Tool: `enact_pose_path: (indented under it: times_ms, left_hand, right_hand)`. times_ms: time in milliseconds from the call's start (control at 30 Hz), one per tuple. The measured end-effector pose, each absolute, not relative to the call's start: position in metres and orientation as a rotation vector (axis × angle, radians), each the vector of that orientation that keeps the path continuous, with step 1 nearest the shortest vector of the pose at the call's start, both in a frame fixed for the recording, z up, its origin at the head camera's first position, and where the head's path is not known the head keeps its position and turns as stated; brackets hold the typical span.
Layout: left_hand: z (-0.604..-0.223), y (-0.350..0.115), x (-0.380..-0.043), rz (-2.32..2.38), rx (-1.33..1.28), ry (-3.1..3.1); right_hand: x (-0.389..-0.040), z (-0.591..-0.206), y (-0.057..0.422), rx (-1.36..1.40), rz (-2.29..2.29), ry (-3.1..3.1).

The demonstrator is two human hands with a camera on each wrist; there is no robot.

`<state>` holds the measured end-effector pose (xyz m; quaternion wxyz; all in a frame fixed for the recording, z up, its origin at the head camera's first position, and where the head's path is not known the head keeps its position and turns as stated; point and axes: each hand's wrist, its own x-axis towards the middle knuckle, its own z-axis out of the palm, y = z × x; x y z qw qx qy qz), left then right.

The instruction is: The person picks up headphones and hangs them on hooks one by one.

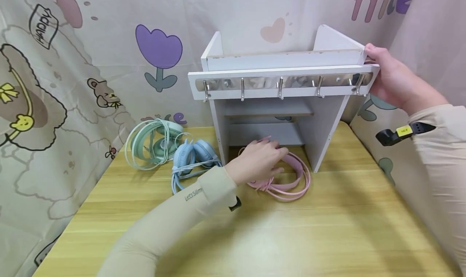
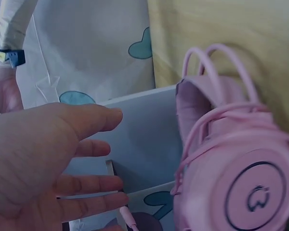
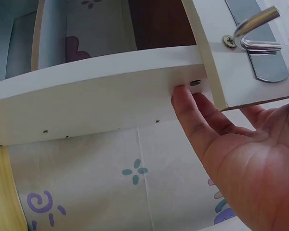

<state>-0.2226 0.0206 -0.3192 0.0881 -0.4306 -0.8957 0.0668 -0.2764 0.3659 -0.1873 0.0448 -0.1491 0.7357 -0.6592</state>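
Observation:
A white hook shelf (image 1: 324, 119) stands upright, with a metal hook rail (image 1: 260, 83) across its upper front. My right hand (image 1: 398, 81) holds the shelf's upper right corner; in the right wrist view its fingertips (image 3: 182, 96) press the side panel beside the rail board. Pink headphones (image 1: 296, 163) with their cable wound round them lie at the foot of the shelf, partly inside it. Over them reaches my left hand (image 1: 256, 161), which hides part of them. The left wrist view shows that hand's fingers (image 2: 94, 185) extended, with a gap to the pink ear cup (image 2: 255, 187).
Left of the shelf, blue headphones (image 1: 196, 153) lie close to its side panel. Green headphones (image 1: 154, 143) with a coiled cable sit farther left. A printed curtain (image 1: 236, 10) hangs behind and at both sides of the wooden table (image 1: 284, 236).

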Motion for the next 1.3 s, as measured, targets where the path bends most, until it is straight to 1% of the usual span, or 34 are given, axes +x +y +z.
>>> enact_pose_path:
  times_ms: [233,700,867,1067,1300]
  left_hand:
    - [-0.319,0.042,-0.244,0.274,-1.348,-2.661]
    - [-0.328,0.093,-0.267,0.385,-1.509,-2.781]
    - [-0.332,0.104,-0.276,0.408,-1.51,-2.86]
    - [-0.338,0.105,-0.284,0.39,-1.529,-2.876]
    - [-0.342,0.105,-0.286,0.266,-1.384,-3.005]
  right_hand:
    - [-0.279,-0.191,0.365,-0.479,-2.062,2.213]
    - [-0.279,-0.193,0.368,-0.437,-2.121,2.189]
    - [-0.279,-0.193,0.368,-0.434,-2.1,2.213]
    - [-0.281,-0.194,0.367,-0.478,-2.098,2.206]
    - [-0.283,-0.193,0.366,-0.482,-2.086,2.202]
